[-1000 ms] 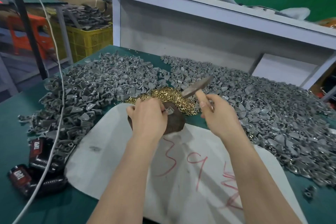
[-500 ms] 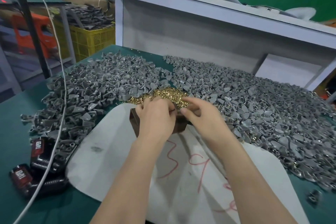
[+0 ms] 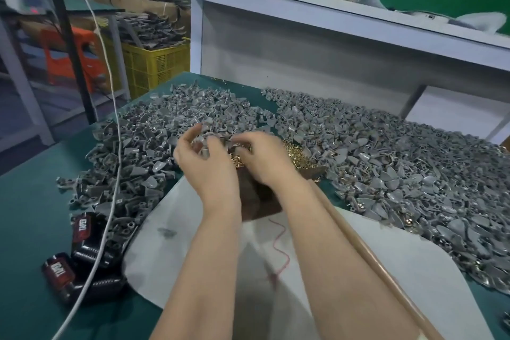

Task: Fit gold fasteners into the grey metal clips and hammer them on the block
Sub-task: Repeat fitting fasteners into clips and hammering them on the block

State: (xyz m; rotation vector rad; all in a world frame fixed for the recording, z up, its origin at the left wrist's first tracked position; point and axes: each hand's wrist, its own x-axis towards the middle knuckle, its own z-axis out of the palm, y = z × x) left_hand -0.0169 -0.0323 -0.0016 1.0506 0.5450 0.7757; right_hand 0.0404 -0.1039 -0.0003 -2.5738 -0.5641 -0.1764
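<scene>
The left hand [image 3: 205,165] has its fingers [image 3: 190,136] spread and curled apart over the grey clips, with 1 clip [image 3: 204,143] seemingly between thumb and fingers, though blur keeps me from telling whether it is gripped; the right hand [image 3: 262,159] lies palm down with its fingers bent together into the gold fasteners [image 3: 296,153], and what they pinch, if anything, is hidden; both hands sit just above the 1 dark block [image 3: 258,201], which rests at the 12 o'clock end of the white sheet [image 3: 358,246]; 1 wooden hammer handle [image 3: 356,240] lies on the sheet along the right forearm, running toward 5 o'clock, its head hidden; 2 heaps of grey clips flank the block, the left heap [image 3: 143,152] at 10 o'clock and the right heap [image 3: 400,174] at 2 o'clock, too many to count; 2 black and red battery packs [image 3: 82,246] lie at 8 o'clock beside 1 white cable [image 3: 110,174]; 0.5 s ago both hands met on the block, and now the left has gone out toward 11 o'clock into the clips, while 1 s ago the right held the hammer raised.
</scene>
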